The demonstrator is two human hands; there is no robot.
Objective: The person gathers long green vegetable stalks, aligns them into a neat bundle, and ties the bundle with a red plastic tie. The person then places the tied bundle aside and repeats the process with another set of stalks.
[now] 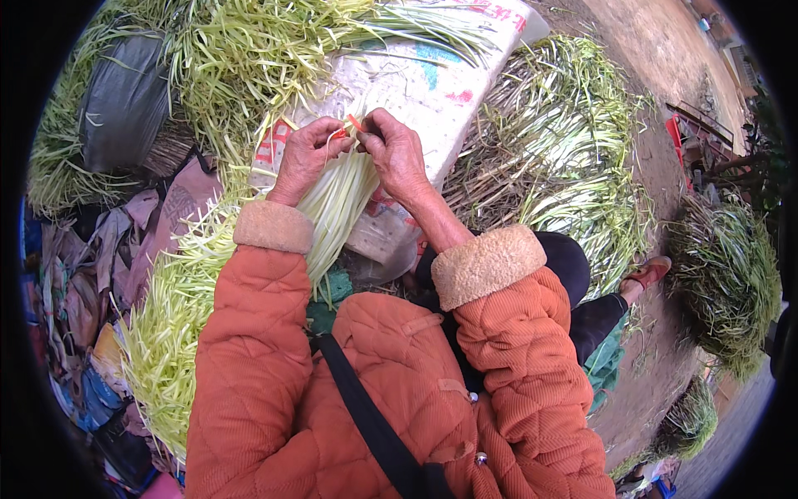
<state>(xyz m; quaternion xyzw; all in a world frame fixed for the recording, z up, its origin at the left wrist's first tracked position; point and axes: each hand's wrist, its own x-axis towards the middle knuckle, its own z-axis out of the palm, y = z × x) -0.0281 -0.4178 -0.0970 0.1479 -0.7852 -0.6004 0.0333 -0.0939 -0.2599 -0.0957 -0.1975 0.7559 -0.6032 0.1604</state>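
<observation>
While your left grip (306,162) and right grip (401,162) each pinch part of the tie (356,123), the bunch (339,198) extends toward you past the near-left corner of the slab (436,125).

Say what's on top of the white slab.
Narrow green leaves lie across the far end of the white slab. A pale leaf bundle overlaps its near-left part; whether it rests there is unclear. The surface beneath is hidden.

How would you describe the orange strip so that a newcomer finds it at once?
Find the white slab at top centre. Over its left side, the left hand and right hand nearly meet over pale stalks. The orange strip shows at their fingertips, its vivid colour unlike those stalks.
</observation>
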